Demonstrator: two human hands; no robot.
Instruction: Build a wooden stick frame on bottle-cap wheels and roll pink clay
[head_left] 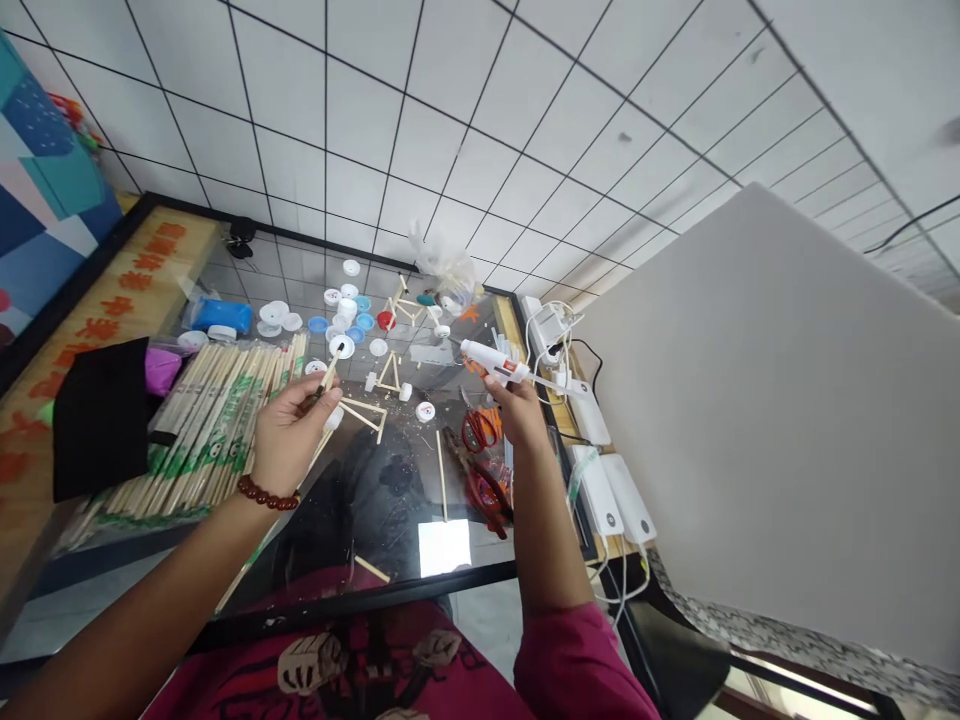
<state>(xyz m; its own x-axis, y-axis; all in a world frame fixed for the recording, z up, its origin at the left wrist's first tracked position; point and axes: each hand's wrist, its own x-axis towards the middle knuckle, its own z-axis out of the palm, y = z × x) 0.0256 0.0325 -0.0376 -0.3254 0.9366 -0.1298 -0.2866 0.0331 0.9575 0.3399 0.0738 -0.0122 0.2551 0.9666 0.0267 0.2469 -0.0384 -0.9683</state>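
My left hand (pixel 291 432), with a red bead bracelet at the wrist, pinches a short wooden stick piece (pixel 330 372) with dark marks, pointing up over the bottle caps. My right hand (pixel 516 400) is wrapped round a white glue gun (pixel 493 360), whose nozzle points left over the table. Between the hands, a small triangular stick frame (pixel 389 374) stands with white caps at its ends. A longer angled stick frame (pixel 364 408) lies beside my left hand. Behind them are white, blue and red bottle caps (pixel 346 310) and another stick frame (pixel 407 303).
Packs of wrapped chopsticks (pixel 202 430) lie at left beside a black cloth (pixel 101 420) and a blue packet (pixel 222 316). Pliers (pixel 480 485) and red scissors (pixel 478 430) lie near my right forearm. White power strips (pixel 596 490) and cables line the table's right edge.
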